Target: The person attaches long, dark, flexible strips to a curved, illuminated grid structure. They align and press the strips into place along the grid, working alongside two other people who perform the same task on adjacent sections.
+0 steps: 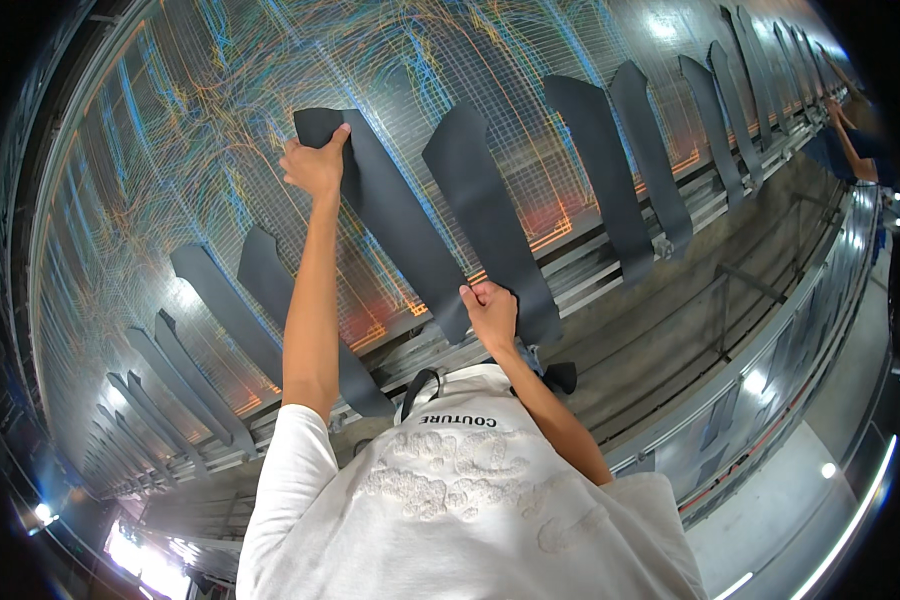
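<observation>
A long metal worktop (205,135) is curving across the room, its sheen scribbled over with fine lines — blue, yellow, green, orange. Bright light is spilling in through an opening (155,568) at the lower left, and a strip light (860,530) is glowing at the lower right. Far off at the right, another person's arm (854,152) is reaching toward the worktop.

A metal rail (580,285) is following the near edge, and rows of dark strips are lying across it on both sides. Below the rail, a dark framed recess (700,300) is dropping away at the person's right. Past the strips' far ends a wide stretch of patterned worktop is spreading, leaving room for the left hand (315,165) to travel; on the right, the neighbouring strip (490,205) is sitting close by.

The charcoal strip (400,232) is lying right in front of the person in the white shirt (450,520). Its long axis is slanting from upper left to lower right; the angled far end is pointing away, while the near end is reaching over the rail. The left fingers are grasping that far end, thumb pressing on top. The right hand (491,317) is curling in beside the near end — I cannot tell whether its fingers are gripping anything.
</observation>
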A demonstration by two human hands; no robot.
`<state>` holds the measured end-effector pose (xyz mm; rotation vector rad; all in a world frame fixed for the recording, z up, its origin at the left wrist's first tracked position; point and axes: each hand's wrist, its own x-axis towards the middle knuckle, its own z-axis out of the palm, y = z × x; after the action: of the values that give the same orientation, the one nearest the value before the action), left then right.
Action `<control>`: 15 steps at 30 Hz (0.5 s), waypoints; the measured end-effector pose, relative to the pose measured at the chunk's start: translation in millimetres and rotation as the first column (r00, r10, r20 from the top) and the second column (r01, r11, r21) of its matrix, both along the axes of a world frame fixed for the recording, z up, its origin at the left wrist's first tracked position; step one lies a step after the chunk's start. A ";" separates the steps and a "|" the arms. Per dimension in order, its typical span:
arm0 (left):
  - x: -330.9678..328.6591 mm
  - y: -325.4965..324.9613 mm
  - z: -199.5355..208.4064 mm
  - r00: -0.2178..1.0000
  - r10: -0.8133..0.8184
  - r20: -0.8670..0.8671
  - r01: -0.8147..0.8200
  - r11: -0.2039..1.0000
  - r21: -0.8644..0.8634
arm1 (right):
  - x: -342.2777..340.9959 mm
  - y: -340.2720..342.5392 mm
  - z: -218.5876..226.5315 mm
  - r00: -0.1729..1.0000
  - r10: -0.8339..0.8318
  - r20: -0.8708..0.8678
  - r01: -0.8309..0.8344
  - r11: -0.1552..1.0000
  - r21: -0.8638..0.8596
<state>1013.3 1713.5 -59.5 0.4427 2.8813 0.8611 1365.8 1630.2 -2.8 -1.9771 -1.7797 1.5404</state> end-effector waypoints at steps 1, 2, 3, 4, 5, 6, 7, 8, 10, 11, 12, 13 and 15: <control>-0.2 0.8 -0.6 1.000 -0.004 0.003 0.004 1.000 -0.006 | 0.4 0.2 -0.2 1.000 0.005 0.006 -0.005 1.000 -0.001; -0.3 0.8 -1.0 1.000 -0.001 0.006 0.001 1.000 0.003 | 1.6 -1.4 -3.5 1.000 0.000 -0.003 0.000 1.000 0.005; -0.8 0.2 -1.2 1.000 0.002 0.009 -0.002 1.000 0.012 | 2.8 -3.8 -8.7 1.000 -0.006 -0.013 0.006 1.000 0.012; -0.9 0.2 -1.1 1.000 0.006 0.013 -0.006 1.000 0.022 | 2.3 -3.9 -9.2 1.000 -0.010 -0.022 0.011 1.000 0.019; -1.2 0.2 -1.0 1.000 0.003 0.025 -0.003 1.000 0.018 | 2.4 -4.4 -9.2 0.999 -0.016 -0.032 0.017 0.999 0.030; -1.7 0.1 -0.8 0.999 0.000 0.037 0.000 1.000 0.014 | 2.1 -5.2 -9.1 0.999 -0.022 -0.043 0.024 0.999 0.041; -1.7 0.1 0.2 0.999 -0.003 0.049 0.002 1.000 0.009 | 1.2 -5.8 -8.0 0.998 -0.027 -0.054 0.030 0.998 0.051; -1.4 0.5 1.1 0.999 0.004 0.048 -0.004 1.000 0.013 | 0.5 -5.9 -6.8 0.998 -0.028 -0.050 0.030 0.998 0.055; -0.9 1.0 2.7 0.999 0.017 0.046 -0.018 1.000 0.022 | -0.1 -6.4 -6.0 0.999 -0.028 -0.044 0.031 0.998 0.063; -0.4 1.2 3.5 0.999 0.013 0.038 -0.014 1.000 0.027 | 0.2 -7.2 -7.2 0.999 -0.021 -0.036 0.024 0.997 0.079; 0.2 1.4 4.1 1.000 0.008 0.030 -0.009 0.999 0.031 | 0.3 -8.0 -8.7 0.999 -0.015 -0.028 0.017 0.995 0.094; 0.8 1.5 5.1 1.000 0.004 0.022 -0.005 0.999 0.035 | -1.5 -7.0 -6.6 1.000 -0.008 -0.020 0.010 0.994 0.108; 2.0 1.6 7.1 0.999 0.002 0.039 -0.004 0.999 0.035 | -2.1 -4.5 -1.1 1.000 0.015 0.025 -0.017 0.998 0.066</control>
<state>1015.3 1715.1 -52.4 0.4204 2.8366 0.9116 1363.7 1625.7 -3.8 -1.9650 -1.8350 1.4474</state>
